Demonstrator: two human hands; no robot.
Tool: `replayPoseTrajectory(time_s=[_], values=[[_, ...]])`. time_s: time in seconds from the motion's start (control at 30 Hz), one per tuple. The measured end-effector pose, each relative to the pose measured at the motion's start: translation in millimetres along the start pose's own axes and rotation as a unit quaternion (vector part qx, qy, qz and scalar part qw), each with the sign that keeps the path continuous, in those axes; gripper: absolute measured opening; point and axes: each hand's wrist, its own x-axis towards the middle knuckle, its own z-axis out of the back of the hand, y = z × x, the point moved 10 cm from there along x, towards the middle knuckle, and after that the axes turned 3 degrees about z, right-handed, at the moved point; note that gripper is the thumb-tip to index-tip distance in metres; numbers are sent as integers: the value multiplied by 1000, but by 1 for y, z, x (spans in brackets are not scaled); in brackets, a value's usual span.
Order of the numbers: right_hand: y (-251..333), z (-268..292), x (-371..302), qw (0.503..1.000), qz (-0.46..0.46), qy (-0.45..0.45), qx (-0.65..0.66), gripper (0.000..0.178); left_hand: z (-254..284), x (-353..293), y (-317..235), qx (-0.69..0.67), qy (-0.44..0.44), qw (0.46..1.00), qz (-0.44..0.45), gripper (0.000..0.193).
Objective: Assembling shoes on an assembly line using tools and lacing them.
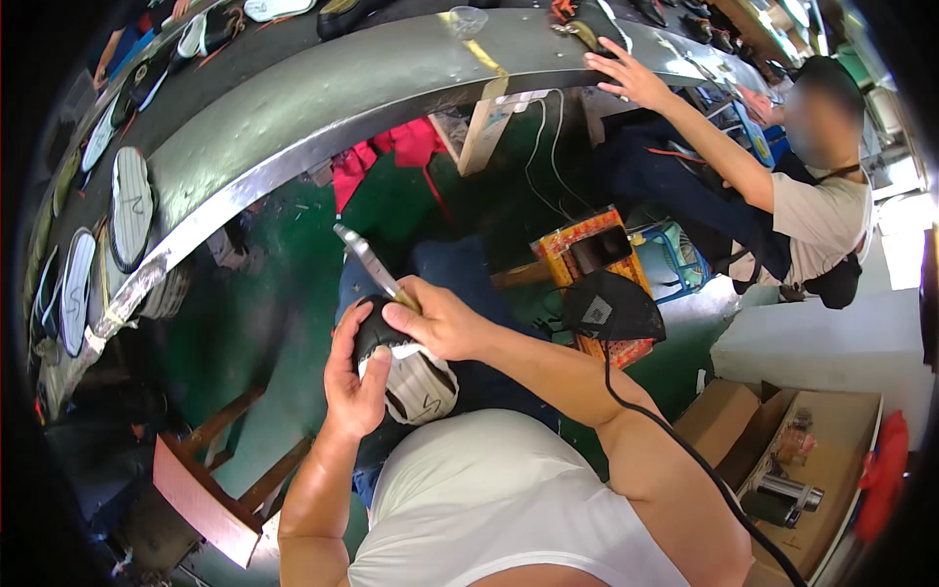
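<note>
A black shoe [423, 387] with a pale, creased underside bearing a dark mark rests near my lap. My left hand [354, 386] grips its side, with the thumb over the pale part and the fingers round the black part. In my right hand [442, 318] is a slim metal hand tool [370, 262] with a yellowish handle, its narrow end pointing up and away to the left. I cannot tell its exact kind. The right fingers are close to the top of the black part. What lies under the shoe is hidden.
A curved dark bench [323, 108] runs across the far side, with shoes [131, 207] and soles along it. At the right a co-worker [817, 210] reaches a hand onto it. An orange crate [641, 279], a black cap-like object [616, 311], a cable and a cardboard box [851, 421] stand nearby.
</note>
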Motion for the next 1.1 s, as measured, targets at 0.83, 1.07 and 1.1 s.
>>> replayPoseTrajectory(time_s=[0.83, 1.07, 1.1], values=[[-108, 49, -95, 972, -234, 15, -32, 29, -47, -48, 141, -184, 119, 901, 374, 60], [-84, 95, -124, 965, -202, -116, -119, 28, -88, -33, 124, -237, 162, 892, 348, 66], [-61, 101, -127, 961, -192, -133, -148, 30, -85, -40, 132, -264, 165, 878, 365, 71]])
